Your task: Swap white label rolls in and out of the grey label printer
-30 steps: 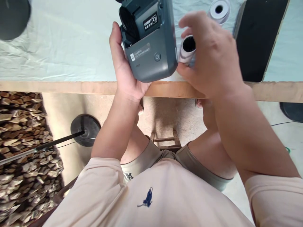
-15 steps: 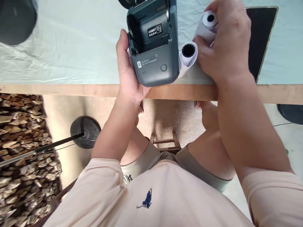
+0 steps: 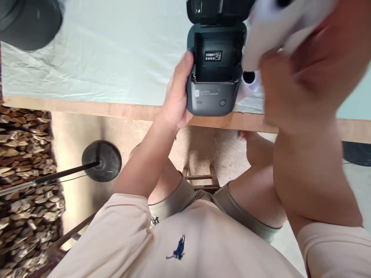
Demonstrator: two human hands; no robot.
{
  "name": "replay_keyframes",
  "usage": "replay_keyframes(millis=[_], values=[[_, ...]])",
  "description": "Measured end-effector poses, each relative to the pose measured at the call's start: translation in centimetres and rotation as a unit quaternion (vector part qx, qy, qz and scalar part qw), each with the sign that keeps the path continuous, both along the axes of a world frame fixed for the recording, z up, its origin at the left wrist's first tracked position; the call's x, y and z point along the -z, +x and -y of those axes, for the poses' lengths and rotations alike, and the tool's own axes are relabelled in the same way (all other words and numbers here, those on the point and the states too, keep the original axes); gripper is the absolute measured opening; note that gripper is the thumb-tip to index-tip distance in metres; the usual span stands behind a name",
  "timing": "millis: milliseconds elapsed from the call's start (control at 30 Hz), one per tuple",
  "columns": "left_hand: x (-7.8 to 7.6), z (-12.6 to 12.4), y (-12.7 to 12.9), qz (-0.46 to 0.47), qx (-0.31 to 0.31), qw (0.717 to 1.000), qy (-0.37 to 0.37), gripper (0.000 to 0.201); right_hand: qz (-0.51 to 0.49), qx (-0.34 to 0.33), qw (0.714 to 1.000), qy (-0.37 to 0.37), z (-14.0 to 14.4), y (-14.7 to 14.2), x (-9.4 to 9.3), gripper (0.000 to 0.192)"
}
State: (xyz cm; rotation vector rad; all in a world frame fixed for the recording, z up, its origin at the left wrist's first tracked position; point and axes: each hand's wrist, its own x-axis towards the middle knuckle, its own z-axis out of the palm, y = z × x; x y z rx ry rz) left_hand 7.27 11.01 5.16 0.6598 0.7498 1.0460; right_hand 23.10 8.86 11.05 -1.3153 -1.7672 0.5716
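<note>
- I am gripping the small dark label printer (image 3: pixel 214 83) in my left hand (image 3: pixel 176 98), thumb laid up its left side and palm under its near left corner, holding it at the near edge of the table (image 3: pixel 87 110).
- The printer's lid (image 3: pixel 217 11) is standing open, hinged up and away from me; the paper bay (image 3: pixel 218 61) is lying exposed and I am seeing no roll inside it, only a small label on its back wall.
- I am closing my right hand (image 3: pixel 304 73) around a white paper roll (image 3: pixel 272 31), raised above and to the right of the bay; the roll is blurred, so I cannot tell its orientation.
- A second roll (image 3: pixel 249 79) is resting on the pale green tablecloth (image 3: pixel 116 58), just beside the printer's right flank.
- My judgement: the opening of the printer is done; seating a roll in the bay and shutting the lid are remaining.
- A dark round object (image 3: pixel 29 23) is sitting at the far left of the table, well apart from the work.
</note>
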Motion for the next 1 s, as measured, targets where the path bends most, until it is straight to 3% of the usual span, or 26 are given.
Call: replay_keyframes(millis=[67,133,267,367,467,600,667,767,867,933,1000], values=[[-0.1,0.2,0.2,0.000,0.005,0.999,0.040,0.035,0.161,0.005,0.986,0.047,0.4,-0.9,-0.1,0.053],[-0.4,0.4,0.4,0.002,0.013,0.997,0.079,0.030,0.268,0.024,0.962,0.043,0.4,-1.3,0.1,0.050],[-1.1,0.5,0.7,-0.010,0.028,0.995,0.098,0.025,0.324,0.057,0.944,0.021,-0.1,-1.2,0.7,0.030],[-1.2,0.4,0.8,0.002,0.011,0.998,0.066,0.023,0.310,0.037,0.950,0.026,-0.3,-0.9,0.9,0.026],[-1.1,0.3,0.7,0.044,0.004,0.998,0.040,0.024,0.312,0.038,0.946,0.078,-0.2,-0.8,1.1,0.028],[-0.9,0.2,0.2,0.055,0.037,0.995,0.075,0.019,0.328,-0.060,0.935,0.118,0.1,-0.7,1.1,0.025],[-0.8,0.2,0.0,0.045,0.040,0.995,0.082,0.016,0.275,-0.080,0.950,0.125,0.1,-0.6,1.1,0.025],[-0.7,0.2,-0.2,0.023,0.054,0.994,0.088,0.027,0.142,0.014,0.977,0.156,-0.1,-0.4,1.1,0.032],[-0.6,0.3,-0.3,-0.009,0.068,0.994,0.088,0.038,0.054,0.125,0.978,0.157,-0.3,-0.4,1.1,0.030],[-0.6,0.4,-0.3,-0.007,0.071,0.994,0.087,0.036,0.034,0.101,0.988,0.108,-0.3,-0.4,1.0,0.036],[-0.7,0.6,-0.2,0.025,0.070,0.995,0.072,0.029,0.047,0.028,0.998,0.035,-0.2,-0.5,0.9,0.046]])
